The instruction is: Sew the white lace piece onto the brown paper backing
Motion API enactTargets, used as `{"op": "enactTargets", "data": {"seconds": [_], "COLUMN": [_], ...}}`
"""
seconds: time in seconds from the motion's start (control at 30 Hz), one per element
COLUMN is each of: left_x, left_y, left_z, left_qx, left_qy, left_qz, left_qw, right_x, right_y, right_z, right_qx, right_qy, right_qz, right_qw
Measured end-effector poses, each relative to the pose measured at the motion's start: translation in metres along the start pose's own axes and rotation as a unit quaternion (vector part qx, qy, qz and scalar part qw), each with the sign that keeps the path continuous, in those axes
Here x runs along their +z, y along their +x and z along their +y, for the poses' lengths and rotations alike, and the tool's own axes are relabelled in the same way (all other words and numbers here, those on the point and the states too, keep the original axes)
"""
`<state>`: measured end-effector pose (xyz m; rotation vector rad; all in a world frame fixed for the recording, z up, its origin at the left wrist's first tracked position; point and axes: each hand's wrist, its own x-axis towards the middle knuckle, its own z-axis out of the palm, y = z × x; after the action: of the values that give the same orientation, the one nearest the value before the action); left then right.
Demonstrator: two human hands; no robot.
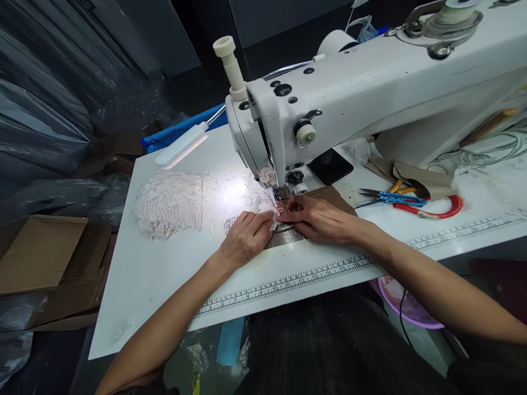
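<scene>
A white industrial sewing machine [370, 93] stands on a white table [164, 263]. My left hand [245, 238] and my right hand [319, 219] lie side by side just in front of the presser foot [282, 193]. Both pinch a small white lace piece with a label [274, 218] flat against the machine bed. The fingertips of the two hands almost touch. A pile of white lace [171, 203] lies to the left of my left hand, lit by the machine lamp [181, 145].
Blue thread snips [391, 198], orange-handled scissors and a red curved tool [444, 209] lie right of the needle. A black phone [330, 166] sits behind it. A printed ruler [313, 274] runs along the table's front edge. Cardboard [39, 252] lies at left, a purple basket [405, 307] below right.
</scene>
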<state>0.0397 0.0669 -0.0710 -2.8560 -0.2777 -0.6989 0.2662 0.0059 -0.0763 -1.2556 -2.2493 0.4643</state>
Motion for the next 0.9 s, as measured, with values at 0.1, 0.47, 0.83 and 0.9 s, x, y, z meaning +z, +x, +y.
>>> {"op": "enactTargets", "data": {"seconds": [0.1, 0.47, 0.83, 0.9], "left_x": [0.001, 0.007, 0.009, 0.009], "left_y": [-0.002, -0.004, -0.002, -0.002], "left_z": [-0.001, -0.003, -0.009, -0.01], "left_qx": [-0.026, -0.097, -0.03, -0.022], "left_qy": [-0.025, -0.091, -0.106, -0.099], "left_qz": [0.026, 0.062, 0.015, 0.013], "left_qw": [0.999, 0.989, 0.994, 0.995], "right_x": [-0.002, 0.007, 0.002, 0.003], "right_y": [-0.001, 0.003, 0.002, 0.001], "right_z": [0.001, -0.012, -0.004, -0.001], "right_qx": [-0.003, -0.037, -0.035, -0.021], "right_qy": [0.003, -0.107, -0.057, -0.027], "right_qz": [0.004, -0.035, -0.047, -0.035], "right_qw": [1.0, 0.993, 0.997, 0.999]}}
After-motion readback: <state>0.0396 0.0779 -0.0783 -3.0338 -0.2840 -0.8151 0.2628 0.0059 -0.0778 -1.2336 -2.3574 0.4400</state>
